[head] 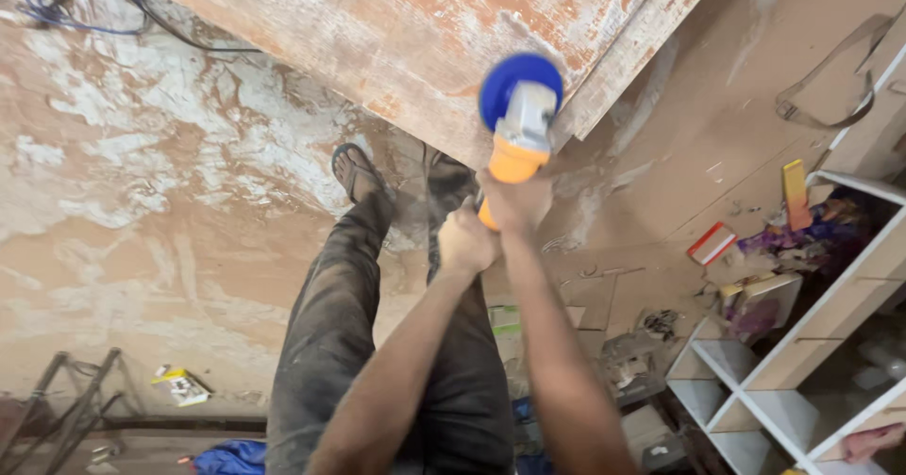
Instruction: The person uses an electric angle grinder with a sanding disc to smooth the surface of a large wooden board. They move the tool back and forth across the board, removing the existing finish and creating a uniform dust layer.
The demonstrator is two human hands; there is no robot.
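I see the board [415, 32] up top, tilted, w/ the grinder [517, 116] against its lower edge. Both hands sit just below the grinder: right hand [514, 201] on the body, left hand [465, 242] beside it, touching. Legs and a sandalled foot [356, 171] under the board, on the floor [142, 201]. Shelf unit [812, 343] at lower right; cable [85, 13] top left.
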